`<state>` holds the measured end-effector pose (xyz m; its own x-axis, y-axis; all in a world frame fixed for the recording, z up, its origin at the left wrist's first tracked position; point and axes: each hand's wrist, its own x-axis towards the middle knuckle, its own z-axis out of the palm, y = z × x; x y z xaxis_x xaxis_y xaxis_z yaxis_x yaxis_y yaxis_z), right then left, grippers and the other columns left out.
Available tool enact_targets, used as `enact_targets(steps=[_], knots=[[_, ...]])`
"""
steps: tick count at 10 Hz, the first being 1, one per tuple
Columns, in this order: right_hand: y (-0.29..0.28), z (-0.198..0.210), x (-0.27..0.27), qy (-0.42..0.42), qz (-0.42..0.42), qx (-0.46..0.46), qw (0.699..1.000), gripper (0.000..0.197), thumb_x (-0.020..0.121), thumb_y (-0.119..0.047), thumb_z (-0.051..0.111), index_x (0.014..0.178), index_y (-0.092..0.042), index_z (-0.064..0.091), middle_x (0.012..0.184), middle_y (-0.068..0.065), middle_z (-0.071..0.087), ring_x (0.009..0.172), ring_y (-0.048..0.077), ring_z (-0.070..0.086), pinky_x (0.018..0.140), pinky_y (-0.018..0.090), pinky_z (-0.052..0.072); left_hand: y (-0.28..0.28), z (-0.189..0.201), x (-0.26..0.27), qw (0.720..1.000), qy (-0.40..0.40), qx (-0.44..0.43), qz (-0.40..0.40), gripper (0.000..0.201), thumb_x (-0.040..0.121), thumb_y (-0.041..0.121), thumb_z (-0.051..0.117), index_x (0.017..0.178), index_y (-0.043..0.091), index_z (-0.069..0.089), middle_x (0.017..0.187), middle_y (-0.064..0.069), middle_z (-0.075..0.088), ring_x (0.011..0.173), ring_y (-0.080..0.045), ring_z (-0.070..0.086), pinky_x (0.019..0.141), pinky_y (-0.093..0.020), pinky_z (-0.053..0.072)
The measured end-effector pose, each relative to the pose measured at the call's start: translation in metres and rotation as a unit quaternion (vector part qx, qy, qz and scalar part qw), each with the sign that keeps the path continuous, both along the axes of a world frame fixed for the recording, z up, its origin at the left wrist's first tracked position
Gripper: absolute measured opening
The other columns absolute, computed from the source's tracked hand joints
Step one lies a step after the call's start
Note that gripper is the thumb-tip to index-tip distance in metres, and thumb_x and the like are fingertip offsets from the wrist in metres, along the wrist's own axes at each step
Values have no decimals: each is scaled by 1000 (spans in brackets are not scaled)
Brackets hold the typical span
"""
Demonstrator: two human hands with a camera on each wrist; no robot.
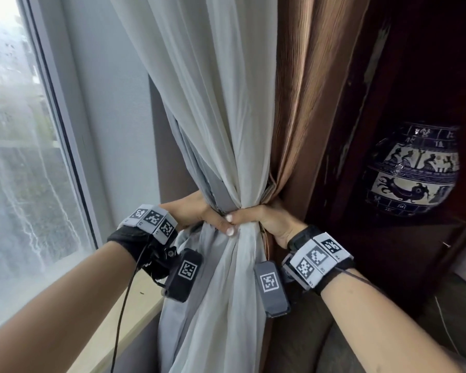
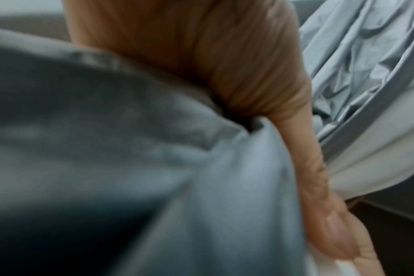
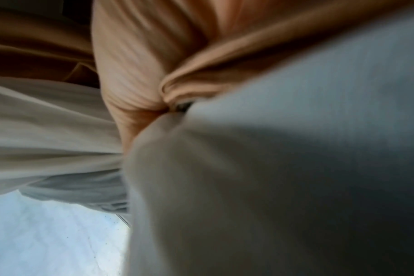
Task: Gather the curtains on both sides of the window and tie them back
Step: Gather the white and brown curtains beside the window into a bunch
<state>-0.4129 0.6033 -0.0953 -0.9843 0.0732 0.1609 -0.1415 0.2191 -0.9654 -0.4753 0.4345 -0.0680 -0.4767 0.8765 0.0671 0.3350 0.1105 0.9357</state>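
Left hand [image 1: 191,211] and right hand [image 1: 264,219] are both gripping the white curtain [image 1: 226,117] bunch; window frame [image 1: 65,146] left, vase [image 1: 412,170] crowding right.

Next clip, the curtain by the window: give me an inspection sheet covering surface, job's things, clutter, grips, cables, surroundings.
Surface: pale sill under the window.
Job's things: white sheer and brown curtain bunched together; no tieback seen.
Clutter: nothing seen.
Grips: left hand and right hand both curled around the bunch, thumbs meeting in front.
Cables: black lead hanging from the left wrist.
Surroundings: blue-and-white vase in a dark cabinet on the right.
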Motion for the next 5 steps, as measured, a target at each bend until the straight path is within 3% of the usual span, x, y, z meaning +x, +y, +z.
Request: enact_targets(steps=[1, 2, 3, 4, 5], knots=[[0, 1, 0, 0, -10, 7, 1000, 74, 48, -29, 88, 116, -9, 70, 116, 4, 73, 110, 17, 69, 93, 30, 55, 4, 0, -5, 1000, 14, 1, 28, 52, 62, -20, 74, 106, 5, 66, 92, 2, 75, 91, -4, 70, 76, -16, 53], [4, -16, -15, 17, -149, 53, 987, 89, 29, -49, 95, 108, -15, 73, 108, -6, 75, 102, 9, 70, 93, 30, 56, 1, -1, -6, 998, 24, 19, 56, 51, 63, -26, 70, 104, 4, 67, 90, 5, 76, 88, -1, 70, 72, -13, 53], [19, -36, -36, -20, -217, 101, 971, 133, 12, -79, 84, 131, -27, 57, 126, -7, 64, 120, 12, 61, 101, 34, 51, -1, -2, -5, 997, 17, 25, 65, 52, 64, -21, 73, 111, 0, 67, 104, -5, 75, 91, -2, 70, 72, -13, 53], [7, -21, -15, -34, -142, 68, 987, 126, 23, -63, 94, 136, -26, 53, 134, 1, 61, 123, 20, 60, 104, 45, 50, -3, -2, -2, 998, -1, 21, 53, 50, 64, -23, 70, 97, 16, 70, 90, 9, 77, 87, 1, 70, 70, -12, 53], [-7, -13, -9, 6, -51, 28, 998, 67, 50, -27, 95, 109, -13, 66, 104, 5, 70, 99, 23, 68, 91, 40, 55, -5, -4, -3, 998, -26, 19, 51, 46, 65, -26, 65, 86, 14, 71, 79, 7, 76, 80, -2, 71, 66, -13, 53]])
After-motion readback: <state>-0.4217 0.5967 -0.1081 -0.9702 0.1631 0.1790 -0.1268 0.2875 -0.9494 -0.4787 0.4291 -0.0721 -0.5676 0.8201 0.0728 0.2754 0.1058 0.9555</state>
